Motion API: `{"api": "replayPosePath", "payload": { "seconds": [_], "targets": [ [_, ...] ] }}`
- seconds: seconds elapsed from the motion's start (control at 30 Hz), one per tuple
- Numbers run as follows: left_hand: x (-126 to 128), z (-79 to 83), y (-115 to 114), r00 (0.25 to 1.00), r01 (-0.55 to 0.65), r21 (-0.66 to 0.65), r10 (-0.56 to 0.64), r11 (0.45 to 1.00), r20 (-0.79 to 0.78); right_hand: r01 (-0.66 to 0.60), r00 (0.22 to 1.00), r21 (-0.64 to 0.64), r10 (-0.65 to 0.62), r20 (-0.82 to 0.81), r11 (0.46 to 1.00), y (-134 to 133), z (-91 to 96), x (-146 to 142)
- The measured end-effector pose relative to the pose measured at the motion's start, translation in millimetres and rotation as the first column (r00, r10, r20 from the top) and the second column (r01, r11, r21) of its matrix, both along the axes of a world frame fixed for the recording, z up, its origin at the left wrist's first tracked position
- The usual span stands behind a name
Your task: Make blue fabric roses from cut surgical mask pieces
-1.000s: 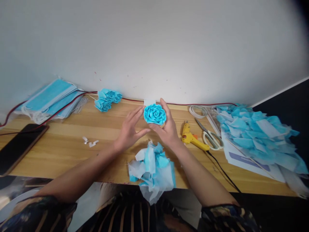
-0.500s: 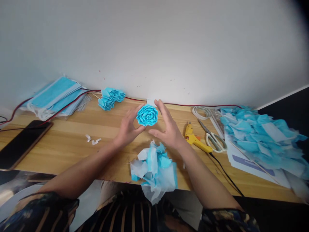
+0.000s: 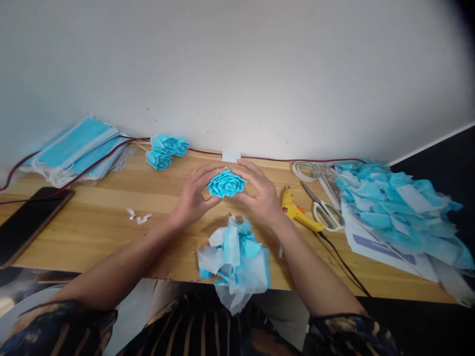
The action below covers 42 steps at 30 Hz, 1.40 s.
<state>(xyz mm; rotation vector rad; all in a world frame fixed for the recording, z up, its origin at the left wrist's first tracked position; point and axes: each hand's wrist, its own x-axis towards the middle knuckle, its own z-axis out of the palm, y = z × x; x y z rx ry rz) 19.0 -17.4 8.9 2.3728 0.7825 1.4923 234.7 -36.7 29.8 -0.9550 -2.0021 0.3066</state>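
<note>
A blue fabric rose sits between my two hands above the middle of the table, its spiral of petals facing up. My left hand curves around its left side, thumb in front and fingers behind. From the right, my right hand closes on it the same way, fingers along the back edge and thumb at the front. The underside of the rose is hidden. Nearer my body lies a crumpled heap of blue and white fabric pieces, partly hanging over the table edge.
Finished blue roses and packed face masks lie at back left, near a phone and white scraps. On the right are a yellow glue gun, scissors, a white coil and a pile of blue petals.
My right hand has come in from beside the rose to grip it. The rose has tilted and sits slightly lower, and the left hand's fingers reach further behind it.
</note>
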Motion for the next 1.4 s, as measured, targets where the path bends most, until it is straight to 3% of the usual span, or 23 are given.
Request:
{"api": "replayPosePath", "payload": {
  "seconds": [0.27,0.37,0.47,0.57,0.67,0.77,0.83,0.93,1.03,1.17,1.3,1.4],
  "targets": [
    [0,-2.3,-1,1.000,-0.002,-0.034,0.002,0.999,0.009,0.026,0.994,0.005,-0.026,-0.106,1.000,-1,-1.6,-6],
    [0,-4.9,0,1.000,-0.012,-0.058,0.013,0.998,0.015,0.100,0.968,-0.051,-0.109,-0.224,0.994,-2,-2.5,-6],
    [0,-8.2,2,1.000,-0.024,-0.060,0.024,0.998,0.011,0.157,0.874,-0.142,-0.205,-0.440,0.977,2,-5.8,-5],
    [0,-9.9,4,0.999,-0.048,-0.070,0.049,0.996,0.014,0.142,0.722,-0.241,-0.267,-0.638,0.960,8,-7.5,-5],
    [1,-9.6,3,0.998,-0.065,-0.119,0.068,0.991,0.014,0.074,0.588,-0.274,-0.264,-0.765,0.959,14,-7.7,-8],
    [5,-11.1,1,0.998,-0.044,-0.245,0.054,0.969,0.032,0.000,0.533,-0.277,-0.235,-0.813,0.961,18,-9.2,-10],
    [8,-13.8,0,0.994,0.002,-0.375,0.037,0.927,0.098,0.001,0.547,-0.291,-0.244,-0.800,0.957,18,-10.1,-11],
    [11,-16.5,1,0.970,0.100,-0.565,0.045,0.819,0.238,0.003,0.610,-0.299,-0.239,-0.755,0.954,14,-8.8,-12],
    [10,-12.9,3,0.935,0.179,-0.648,0.077,0.740,0.346,-0.022,0.707,-0.288,-0.189,-0.682,0.958,11,-6.1,-11],
    [6,-3.9,3,0.905,0.233,-0.665,0.092,0.710,0.416,-0.060,0.786,-0.240,-0.103,-0.610,0.969,18,-10.1,-4],
    [4,-2.5,3,0.903,0.258,-0.679,0.079,0.688,0.423,-0.188,0.816,-0.210,0.034,-0.576,0.959,24,-19.0,3],
    [5,-4.6,3,0.906,0.266,-0.695,0.072,0.668,0.417,-0.217,0.831,-0.229,0.056,-0.553,0.949,21,-20.3,1]
  ]
}}
